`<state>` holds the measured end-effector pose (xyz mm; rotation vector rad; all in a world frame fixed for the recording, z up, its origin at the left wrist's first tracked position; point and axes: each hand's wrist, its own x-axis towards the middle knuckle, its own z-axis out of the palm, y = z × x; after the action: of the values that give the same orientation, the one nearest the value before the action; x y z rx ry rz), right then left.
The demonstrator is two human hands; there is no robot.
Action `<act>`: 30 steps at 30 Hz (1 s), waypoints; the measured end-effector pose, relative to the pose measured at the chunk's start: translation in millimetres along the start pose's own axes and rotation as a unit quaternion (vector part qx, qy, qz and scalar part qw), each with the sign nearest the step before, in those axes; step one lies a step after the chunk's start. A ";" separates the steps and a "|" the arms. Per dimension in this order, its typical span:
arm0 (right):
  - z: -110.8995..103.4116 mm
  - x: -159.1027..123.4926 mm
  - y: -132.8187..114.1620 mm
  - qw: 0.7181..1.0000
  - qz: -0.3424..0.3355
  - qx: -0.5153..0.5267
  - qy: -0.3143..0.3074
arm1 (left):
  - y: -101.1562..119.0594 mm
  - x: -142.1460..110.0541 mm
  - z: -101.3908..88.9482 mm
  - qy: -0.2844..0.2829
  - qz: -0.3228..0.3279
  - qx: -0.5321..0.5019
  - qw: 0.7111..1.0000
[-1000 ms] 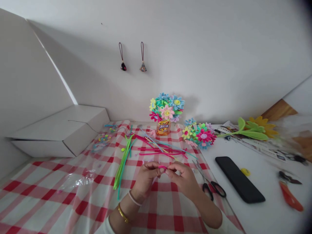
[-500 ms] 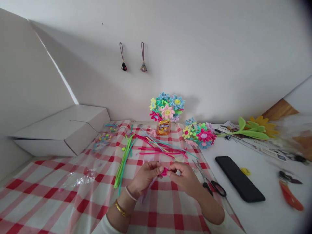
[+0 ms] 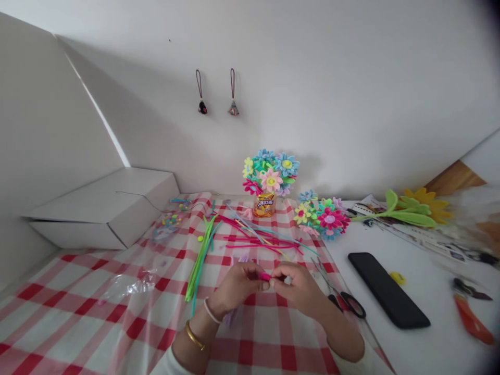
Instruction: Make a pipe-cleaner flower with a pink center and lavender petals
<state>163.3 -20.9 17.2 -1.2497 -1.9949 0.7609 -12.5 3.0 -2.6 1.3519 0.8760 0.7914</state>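
Observation:
Between my two hands is a short, bent piece of hot-pink pipe cleaner (image 3: 265,276), mostly covered by fingers. My left hand (image 3: 241,284) is closed on its left end, thumb against fingertips. Pinching the other end is my right hand (image 3: 300,287). Lilac pipe cleaners (image 3: 231,315) lie on the cloth beneath my left wrist. Just beyond the hands, loose magenta pipe cleaners (image 3: 255,240) are spread among blue and yellow ones. A bundle of green pipe cleaners (image 3: 199,265) rests to the left. Scissors (image 3: 335,289) with black handles lie beside my right forearm.
A jar (image 3: 264,205) of pipe-cleaner flowers stands at the back, with a second bouquet (image 3: 326,217) lying beside it. A black phone (image 3: 386,289) and an orange-handled tool (image 3: 471,319) lie at right. A white box (image 3: 105,208) sits back left, clear plastic (image 3: 135,284) nearer.
The pink piece has turned between my fingers and now shows as a narrower strip. Both hands stay closed on it in nearly the same place. The view has shifted slightly.

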 end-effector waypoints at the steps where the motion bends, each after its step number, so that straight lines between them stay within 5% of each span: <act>1: 0.3 0.0 -0.4 1.000 -0.005 -0.017 -0.006 | 0.9 -0.2 -0.2 -0.002 0.011 0.032 0.999; 8: 7.2 0.5 -1.3 0.984 -0.062 -0.160 -0.056 | 3.0 0.1 -3.7 -0.019 0.077 0.225 0.971; 14: 6.5 2.5 10.1 0.985 -0.074 -0.151 -0.041 | 0.6 1.0 0.2 0.017 0.111 0.282 0.953; 20: 3.6 4.3 12.9 0.995 -0.017 -0.091 0.033 | 1.7 2.9 6.6 0.133 0.075 0.184 0.971; 24: 8.1 4.0 10.2 0.997 0.057 0.027 0.034 | -6.4 6.2 11.0 0.139 0.010 0.010 0.990; 30: 13.1 3.8 9.5 0.973 0.099 0.204 0.033 | -13.6 9.3 16.4 0.153 0.009 -0.154 0.976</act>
<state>157.0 -15.5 2.8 -1.2132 -1.5700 1.1453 6.1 2.6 -16.6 0.9801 0.9341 1.1215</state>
